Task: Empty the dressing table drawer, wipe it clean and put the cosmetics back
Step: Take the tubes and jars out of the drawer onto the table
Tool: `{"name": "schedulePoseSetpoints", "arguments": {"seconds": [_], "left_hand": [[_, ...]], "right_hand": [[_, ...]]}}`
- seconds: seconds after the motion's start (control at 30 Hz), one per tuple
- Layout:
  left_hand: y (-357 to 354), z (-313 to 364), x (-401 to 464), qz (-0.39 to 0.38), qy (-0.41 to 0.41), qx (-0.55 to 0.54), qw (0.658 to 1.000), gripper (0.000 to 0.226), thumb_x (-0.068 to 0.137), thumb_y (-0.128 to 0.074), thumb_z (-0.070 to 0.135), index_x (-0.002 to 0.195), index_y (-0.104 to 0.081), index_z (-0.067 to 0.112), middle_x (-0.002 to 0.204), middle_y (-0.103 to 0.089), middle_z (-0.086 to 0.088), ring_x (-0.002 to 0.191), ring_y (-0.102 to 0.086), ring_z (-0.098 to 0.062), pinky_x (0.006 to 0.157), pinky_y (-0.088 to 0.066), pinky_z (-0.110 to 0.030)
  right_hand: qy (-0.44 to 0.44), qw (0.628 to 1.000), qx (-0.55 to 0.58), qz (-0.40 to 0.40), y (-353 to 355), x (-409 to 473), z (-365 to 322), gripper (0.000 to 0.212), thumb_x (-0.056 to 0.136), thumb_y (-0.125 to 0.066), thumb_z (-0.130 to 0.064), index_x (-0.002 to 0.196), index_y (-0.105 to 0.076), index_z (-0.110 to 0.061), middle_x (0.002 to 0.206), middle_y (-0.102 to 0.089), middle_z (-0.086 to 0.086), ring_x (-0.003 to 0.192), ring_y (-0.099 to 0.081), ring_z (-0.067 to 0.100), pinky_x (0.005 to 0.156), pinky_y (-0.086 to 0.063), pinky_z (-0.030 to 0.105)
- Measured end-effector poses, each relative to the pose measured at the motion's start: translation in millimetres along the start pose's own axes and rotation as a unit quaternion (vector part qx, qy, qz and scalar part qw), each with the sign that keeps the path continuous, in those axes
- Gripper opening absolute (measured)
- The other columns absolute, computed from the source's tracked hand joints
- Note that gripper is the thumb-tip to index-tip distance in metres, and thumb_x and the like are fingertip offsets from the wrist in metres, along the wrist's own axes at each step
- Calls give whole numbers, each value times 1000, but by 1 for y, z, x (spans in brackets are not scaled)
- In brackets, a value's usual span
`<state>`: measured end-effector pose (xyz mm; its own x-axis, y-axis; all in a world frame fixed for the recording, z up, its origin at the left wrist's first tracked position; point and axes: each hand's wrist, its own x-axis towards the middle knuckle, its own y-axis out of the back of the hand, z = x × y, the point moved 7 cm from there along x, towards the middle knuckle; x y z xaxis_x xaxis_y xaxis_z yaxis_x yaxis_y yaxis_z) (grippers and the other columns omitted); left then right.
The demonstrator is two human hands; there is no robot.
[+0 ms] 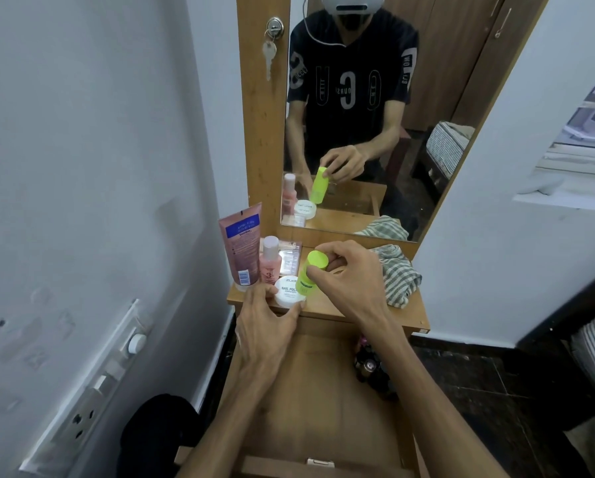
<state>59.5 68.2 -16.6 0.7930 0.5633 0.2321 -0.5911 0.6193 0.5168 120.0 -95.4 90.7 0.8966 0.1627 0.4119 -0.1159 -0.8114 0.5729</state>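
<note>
A lime-green plastic bottle (310,274) stands tilted on the wooden dressing-table top (327,307), touching a round white nail-polish-remover jar (288,291), above the pulled-out wooden drawer (309,391) holding dark cosmetics (370,367).

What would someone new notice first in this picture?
The neon green bottle stands out most, gripped by the right hand above the dressing table top. Beside it the left hand holds a white nail polish remover jar, and the open drawer below looks mostly emptied.
</note>
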Motion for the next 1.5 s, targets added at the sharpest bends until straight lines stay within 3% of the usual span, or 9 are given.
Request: {"name": "schedulePoseSetpoints", "arguments": {"seconds": [0.13,0.27,0.47,0.77,0.93,1.0,1.1,1.33,1.5], "left_hand": [[6,-5,-5,0,6,-23,1000,54,70,-91,38,110,-59,23,112,-67,6,83,-63,-9,69,-45,-18],[23,-15,-10,41,36,-52,997,37,73,-86,33,96,-57,26,95,-66,12,67,-61,-6,67,-54,-32],[32,-27,-9,48,53,-80,994,28,77,-82,36,99,-64,35,88,-68,15,66,-63,-5,66,-59,-35],[39,-30,1,52,48,-95,993,21,81,-81,35,98,-68,35,82,-66,18,67,-62,-2,65,-57,-34],[35,-28,2,45,43,-104,993,20,85,-78,30,98,-64,36,84,-63,18,71,-60,-2,68,-55,-30],[35,-28,3,46,39,-100,993,18,86,-77,29,101,-68,31,87,-64,14,72,-60,-3,68,-54,-28],[33,-32,3,42,36,-85,995,23,86,-78,27,108,-72,23,92,-64,12,73,-60,-3,68,-50,-24],[33,-33,-18,67,33,-77,994,20,81,-79,17,96,-71,26,88,-65,11,74,-61,2,70,-51,-30],[-11,-30,-42,-76,5,-28,997,16,76,-78,13,82,-71,27,76,-68,11,70,-62,-2,66,-52,-27]], "right_hand": [[0,1000,11,-9,-7,-1,-5,21,72,-77,-36,92,-78,-30,92,-71,-12,79,-67,6,76,-61,39],[5,1000,22,-18,-20,-1,-14,25,72,-77,-35,94,-80,-25,90,-72,-9,77,-67,8,74,-60,40],[21,999,21,-38,-50,-11,-29,15,74,-83,-23,88,-79,-20,81,-71,-8,74,-67,10,68,-59,39],[27,998,-18,-61,-80,-11,-26,21,78,-82,-30,97,-77,-23,92,-73,-6,80,-64,10,71,-59,38],[30,998,-29,-56,-83,-10,-28,31,83,-86,-29,111,-76,-20,107,-76,-3,88,-64,8,70,-50,16],[29,998,-20,-51,-80,-12,-27,37,82,-87,-29,116,-75,-19,111,-76,-2,89,-66,9,73,-54,18],[31,999,-9,-35,-67,-19,-22,41,80,-88,-30,118,-75,-20,107,-77,-2,85,-68,8,72,-62,26],[4,999,-27,-29,-19,-53,24,30,85,-81,-22,115,-77,-20,91,-71,-8,76,-67,6,67,-59,17],[-68,994,-77,-27,32,-81,74,24,87,-79,-20,110,-79,-26,87,-71,-18,77,-67,0,73,-60,24]]}}
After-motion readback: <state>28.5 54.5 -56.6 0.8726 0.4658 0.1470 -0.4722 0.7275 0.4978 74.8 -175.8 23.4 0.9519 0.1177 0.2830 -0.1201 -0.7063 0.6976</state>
